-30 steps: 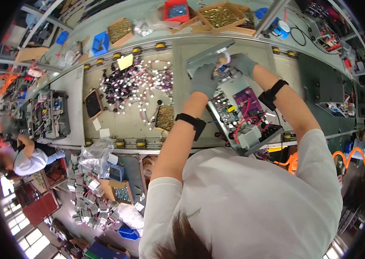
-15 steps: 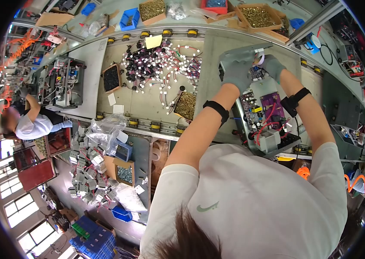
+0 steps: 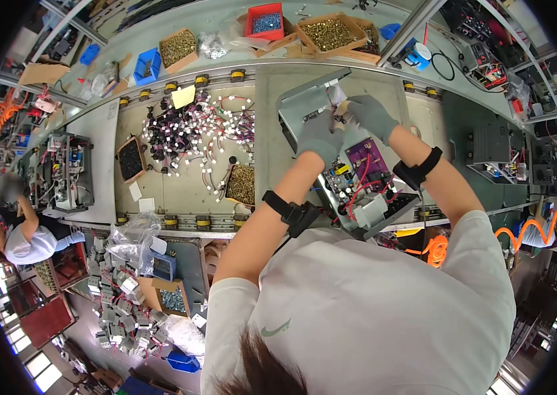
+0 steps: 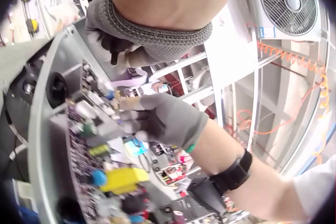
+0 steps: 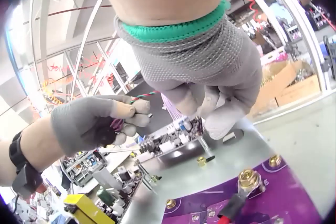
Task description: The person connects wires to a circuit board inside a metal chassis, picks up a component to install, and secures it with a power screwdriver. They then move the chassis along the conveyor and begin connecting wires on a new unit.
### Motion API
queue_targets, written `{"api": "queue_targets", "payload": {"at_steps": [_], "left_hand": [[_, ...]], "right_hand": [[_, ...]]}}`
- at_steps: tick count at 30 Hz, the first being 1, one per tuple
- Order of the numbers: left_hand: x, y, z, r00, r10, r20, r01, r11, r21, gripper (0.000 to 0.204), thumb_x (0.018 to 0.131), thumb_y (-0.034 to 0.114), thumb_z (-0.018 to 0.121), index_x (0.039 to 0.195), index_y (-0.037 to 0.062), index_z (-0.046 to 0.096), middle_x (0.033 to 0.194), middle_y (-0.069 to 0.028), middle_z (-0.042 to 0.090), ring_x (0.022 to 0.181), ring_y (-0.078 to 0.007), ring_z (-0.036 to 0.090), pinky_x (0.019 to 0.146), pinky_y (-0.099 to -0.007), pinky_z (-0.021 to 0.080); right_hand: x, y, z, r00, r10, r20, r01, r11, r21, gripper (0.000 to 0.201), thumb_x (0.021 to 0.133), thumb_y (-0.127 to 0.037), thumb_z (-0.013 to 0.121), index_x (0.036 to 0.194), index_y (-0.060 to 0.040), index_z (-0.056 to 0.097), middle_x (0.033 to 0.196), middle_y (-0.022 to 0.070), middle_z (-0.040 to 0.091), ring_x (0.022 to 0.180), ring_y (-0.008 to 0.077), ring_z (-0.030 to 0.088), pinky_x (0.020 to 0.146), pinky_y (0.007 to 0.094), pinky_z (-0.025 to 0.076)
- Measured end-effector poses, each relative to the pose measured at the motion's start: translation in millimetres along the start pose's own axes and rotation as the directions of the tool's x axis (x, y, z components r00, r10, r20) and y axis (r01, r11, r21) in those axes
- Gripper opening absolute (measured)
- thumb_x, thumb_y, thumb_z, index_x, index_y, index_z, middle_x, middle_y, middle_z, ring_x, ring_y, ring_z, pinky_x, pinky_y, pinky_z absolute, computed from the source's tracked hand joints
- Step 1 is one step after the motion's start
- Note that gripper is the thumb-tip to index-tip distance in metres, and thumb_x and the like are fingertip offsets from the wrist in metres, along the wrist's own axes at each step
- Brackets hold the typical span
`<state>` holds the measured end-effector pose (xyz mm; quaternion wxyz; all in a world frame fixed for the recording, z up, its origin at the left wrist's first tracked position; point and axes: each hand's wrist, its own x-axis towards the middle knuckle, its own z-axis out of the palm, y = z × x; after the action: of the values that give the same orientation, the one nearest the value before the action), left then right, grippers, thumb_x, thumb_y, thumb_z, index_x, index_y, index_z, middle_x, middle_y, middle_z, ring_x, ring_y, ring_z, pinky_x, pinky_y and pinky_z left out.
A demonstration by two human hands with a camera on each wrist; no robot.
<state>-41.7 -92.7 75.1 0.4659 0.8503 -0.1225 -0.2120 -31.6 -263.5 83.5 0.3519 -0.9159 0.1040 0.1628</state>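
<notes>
Both hands wear grey gloves and work close together at the upright front panel (image 3: 295,108) of an electronics chassis. My left hand (image 3: 321,137) pinches a twisted red-and-green wire (image 5: 144,96) between thumb and finger, with dark purple wires curled into its palm. Beside it, my right hand (image 3: 370,117) bends its fingers near a pale ribbon cable (image 5: 170,107); I cannot tell whether they grip anything. A small circuit board (image 5: 176,137) stands below the fingers. Nearer the body, the chassis holds a purple board (image 3: 367,158) with red leads and a grey box-shaped part (image 3: 378,209).
Left of the chassis lie a pile of wired connectors (image 3: 183,128), a box of brass parts (image 3: 241,184) and a box of black parts (image 3: 131,160). Behind the rail are a red bin (image 3: 265,23) and a blue bin (image 3: 147,67). Another person (image 3: 31,237) works at far left.
The head view swung right, then back left. My left hand has shifted down and right off the panel, uncovering more of its face. The right hand stays close beside it.
</notes>
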Motion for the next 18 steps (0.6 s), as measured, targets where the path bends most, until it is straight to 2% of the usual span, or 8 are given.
{"api": "queue_targets", "payload": {"at_steps": [2, 3, 4, 6, 8, 11, 17, 18], "left_hand": [[-8.7, 16.0, 5.9, 0.994, 0.069, 0.083, -0.08, 0.987, 0.138, 0.048, 0.081, 0.032, 0.052, 0.119, 0.0031, 0.05, 0.107, -0.0182, 0.06, 0.096, -0.0342, 0.058, 0.083, -0.0373, 0.045], [-12.9, 20.2, 7.0, 0.977, 0.126, 0.174, -0.17, 0.949, 0.267, 0.05, 0.081, 0.032, 0.052, 0.122, 0.0031, 0.048, 0.109, -0.0175, 0.059, 0.097, -0.0339, 0.057, 0.085, -0.0373, 0.045], [-16.8, 14.9, 11.0, 0.977, 0.123, 0.173, -0.167, 0.949, 0.266, 0.05, 0.081, 0.032, 0.052, 0.122, 0.0031, 0.048, 0.109, -0.0175, 0.059, 0.097, -0.0339, 0.057, 0.085, -0.0373, 0.045], [-23.2, -0.3, 19.6, 0.911, 0.404, 0.081, -0.411, 0.88, 0.238, 0.05, 0.081, 0.033, 0.051, 0.122, 0.0041, 0.048, 0.11, -0.0165, 0.059, 0.098, -0.0344, 0.057, 0.088, -0.0383, 0.044], [-29.6, -8.1, 6.9, 0.881, 0.469, 0.063, -0.471, 0.858, 0.203, 0.044, 0.081, 0.026, 0.053, 0.12, 0.0043, 0.051, 0.107, -0.015, 0.061, 0.096, -0.0312, 0.059, 0.086, -0.0354, 0.046], [-45.1, -27.7, -20.2, 0.972, 0.235, 0.004, -0.234, 0.969, -0.084, 0.037, 0.08, 0.022, 0.054, 0.113, 0.0044, 0.056, 0.11, -0.0138, 0.06, 0.098, -0.0272, 0.058, 0.083, -0.036, 0.046], [-71.3, -158.0, -84.8, 0.949, -0.01, -0.316, -0.094, 0.946, -0.31, 0.032, 0.079, 0.019, 0.057, 0.107, 0.0042, 0.061, 0.094, -0.0152, 0.064, 0.076, -0.0195, 0.06, 0.07, -0.029, 0.047], [-80.2, -178.5, -100.4, 0.927, -0.18, -0.33, 0.095, 0.962, -0.257, 0.033, 0.078, 0.02, 0.057, 0.107, 0.0039, 0.061, 0.092, -0.0157, 0.065, 0.075, -0.0193, 0.06, 0.07, -0.0294, 0.047]], "right_hand": [[-6.1, -4.8, 3.9, 0.986, 0.06, 0.155, -0.116, 0.916, 0.383, 0.039, 0.083, -0.034, 0.054, 0.099, 0.0, 0.063, 0.084, 0.0137, 0.063, 0.073, 0.0229, 0.06, 0.069, 0.0321, 0.045], [-4.4, -1.1, 7.2, 0.986, 0.059, 0.157, -0.116, 0.917, 0.381, 0.039, 0.083, -0.034, 0.054, 0.099, 0.0, 0.063, 0.084, 0.0137, 0.063, 0.073, 0.0229, 0.06, 0.069, 0.0321, 0.045], [-1.7, 5.0, 11.1, 0.989, 0.042, 0.143, -0.084, 0.949, 0.305, 0.038, 0.083, -0.035, 0.054, 0.099, -0.002, 0.063, 0.086, 0.0141, 0.064, 0.076, 0.025, 0.06, 0.07, 0.0331, 0.045], [3.3, 15.6, 10.3, 0.991, 0.023, 0.135, -0.053, 0.973, 0.224, 0.037, 0.083, -0.035, 0.054, 0.1, -0.004, 0.063, 0.088, 0.0145, 0.064, 0.078, 0.0272, 0.06, 0.071, 0.034, 0.045], [4.5, 18.0, 3.7, 0.998, -0.065, 0.008, 0.064, 0.957, -0.284, 0.037, 0.084, -0.037, 0.054, 0.107, -0.008, 0.06, 0.099, 0.0135, 0.062, 0.089, 0.0313, 0.059, 0.077, 0.0364, 0.045], [-2.2, 17.2, -0.1, 0.988, -0.15, -0.018, 0.105, 0.767, -0.633, 0.042, 0.082, -0.039, 0.055, 0.114, -0.0119, 0.056, 0.11, 0.0134, 0.058, 0.101, 0.0326, 0.055, 0.085, 0.038, 0.043], [-10.9, 15.4, -6.7, 0.997, -0.063, 0.032, 0.071, 0.86, -0.506, 0.051, 0.079, -0.037, 0.06, 0.122, -0.0123, 0.048, 0.119, 0.0148, 0.052, 0.107, 0.033, 0.052, 0.091, 0.0376, 0.041], [-11.4, 15.9, -7.7, 0.998, -0.044, 0.052, 0.064, 0.872, -0.485, 0.052, 0.079, -0.034, 0.061, 0.124, -0.0124, 0.047, 0.122, 0.0153, 0.05, 0.11, 0.0336, 0.05, 0.092, 0.0372, 0.04]]}}
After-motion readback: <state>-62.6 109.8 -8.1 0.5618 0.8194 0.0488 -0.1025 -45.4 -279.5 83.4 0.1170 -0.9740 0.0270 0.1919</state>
